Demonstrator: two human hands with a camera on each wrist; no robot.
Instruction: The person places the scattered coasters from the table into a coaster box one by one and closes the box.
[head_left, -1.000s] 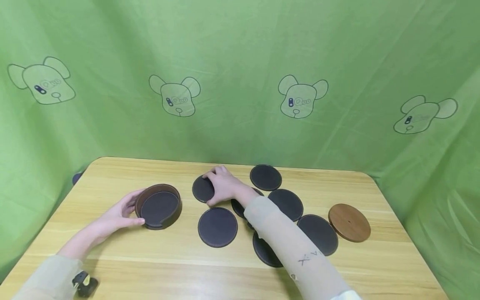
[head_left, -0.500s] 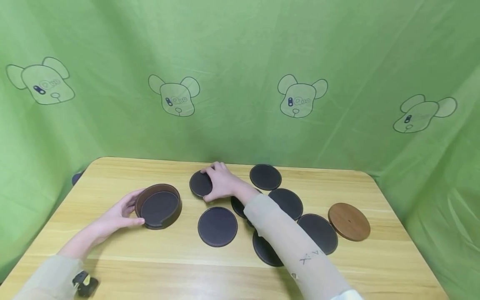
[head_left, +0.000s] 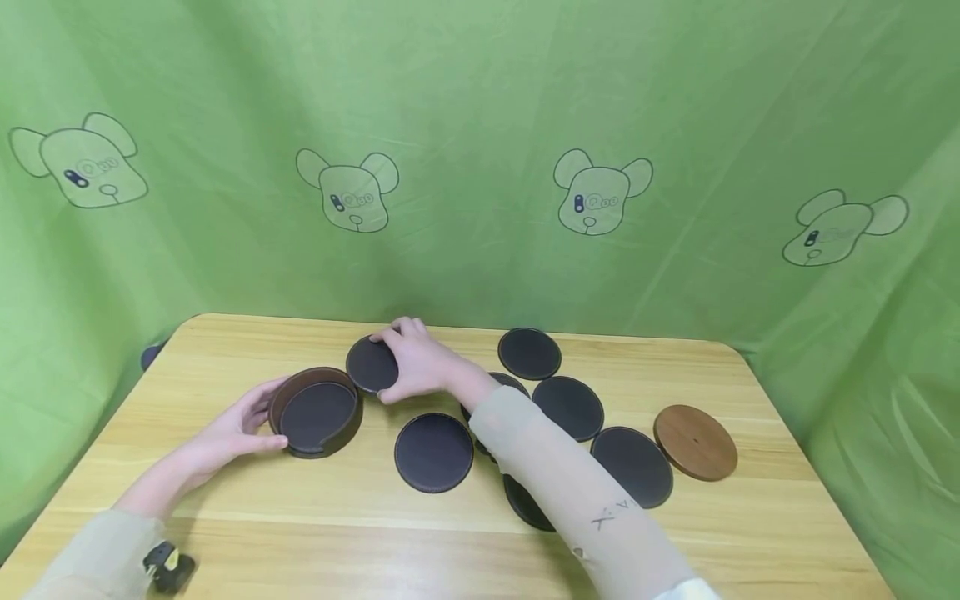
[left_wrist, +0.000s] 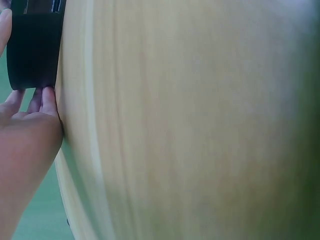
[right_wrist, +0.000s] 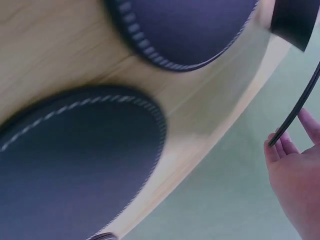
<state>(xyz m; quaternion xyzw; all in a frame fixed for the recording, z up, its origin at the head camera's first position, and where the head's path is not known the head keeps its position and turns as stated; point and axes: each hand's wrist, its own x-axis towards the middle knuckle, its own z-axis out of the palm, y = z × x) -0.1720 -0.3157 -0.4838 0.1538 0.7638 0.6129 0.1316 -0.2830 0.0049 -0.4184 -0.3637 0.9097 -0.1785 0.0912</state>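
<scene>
In the head view my left hand [head_left: 240, 425] holds a round dark coaster holder [head_left: 347, 433] on the table, thumb at its front and fingers round its far left side. The holder has a brown inner wall and a notch at the front. Whether the dark disc inside is its base or a coaster, I cannot tell. My right hand [head_left: 420, 358] pinches a black round coaster [head_left: 369, 363] by its edge, just behind and right of the holder. In the right wrist view this coaster [right_wrist: 299, 106] appears edge-on, raised off the table, close to the holder [right_wrist: 295, 22].
One dark stitched coaster [head_left: 433, 452] lies in front of the right hand. Several more, such as a black coaster [head_left: 529, 353], lie to the right, some under the right forearm. A brown wooden disc [head_left: 695, 442] lies far right. Green cloth [head_left: 480, 167] hangs behind the table.
My right hand has lifted the coaster and carried it left, towards the holder. My left hand and the holder have stayed in place.
</scene>
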